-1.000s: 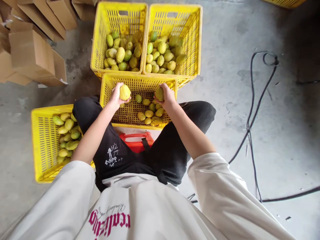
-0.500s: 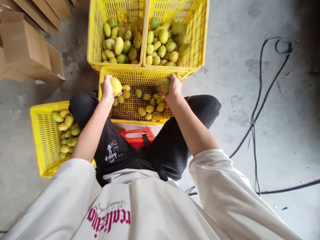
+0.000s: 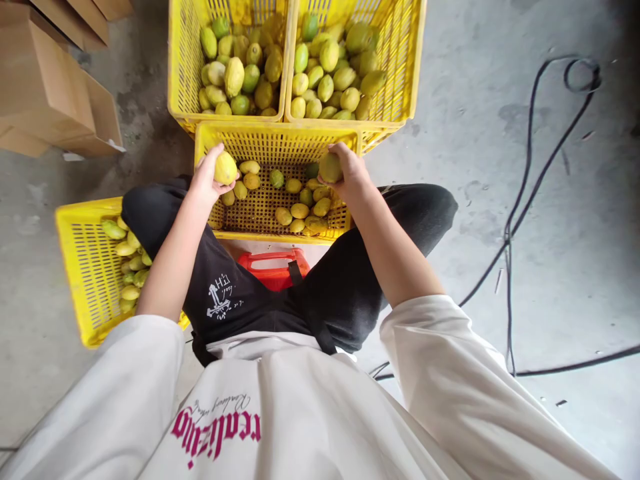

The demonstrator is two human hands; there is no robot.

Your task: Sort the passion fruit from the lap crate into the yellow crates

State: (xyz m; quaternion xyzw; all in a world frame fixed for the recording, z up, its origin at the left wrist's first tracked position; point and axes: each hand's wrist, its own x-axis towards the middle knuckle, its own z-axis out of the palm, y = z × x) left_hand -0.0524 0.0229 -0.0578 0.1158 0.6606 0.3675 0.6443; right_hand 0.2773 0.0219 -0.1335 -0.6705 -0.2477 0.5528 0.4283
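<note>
My left hand (image 3: 205,175) is closed round a yellow oval fruit (image 3: 225,168), held over the left side of the low yellow crate (image 3: 280,235). On the other side, my right hand (image 3: 350,168) grips a duller, greenish-yellow oval fruit (image 3: 331,168) near that crate's right wall. Several smaller yellow fruits (image 3: 251,181) lie in the crate close to my left hand. A larger loose group of yellow and green fruits (image 3: 300,211) is spread along its right half. The fruits look lemon-like or papaya-like; their exact kind I cannot tell.
Two yellow crates (image 3: 287,63) of similar fruit stand beyond the low crate. Another yellow crate (image 3: 80,267) with fruit is beside my left leg. A red plastic object (image 3: 273,257) sits between my legs. Cardboard boxes (image 3: 55,80) stand far left; a black cable (image 3: 525,200) lies right.
My left hand has shifted slightly left and turned a little, still with its fruit. My right hand keeps its fruit nearly in place. The camera view has shifted slightly.
</note>
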